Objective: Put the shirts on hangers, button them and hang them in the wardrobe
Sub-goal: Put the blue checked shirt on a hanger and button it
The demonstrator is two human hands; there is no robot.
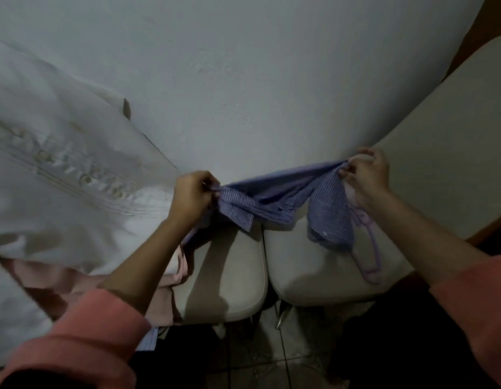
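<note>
A blue striped shirt (274, 195) is stretched between my two hands above two white chair seats. My left hand (192, 196) grips its left end with curled fingers. At the shirt's right end my right hand (365, 172) pinches the fabric. A light purple plastic hanger (370, 248) hangs down below my right hand, partly behind the cloth; I cannot tell whether that hand also holds it. A white embroidered shirt (61, 175) fills the left side of the view.
Two white chairs (232, 276) (314, 270) stand side by side against a pale wall (243, 80). Pink fabric (170, 276) lies on the left chair under the white shirt. A third white chair back (454, 136) is on the right. Tiled floor (271, 360) lies below.
</note>
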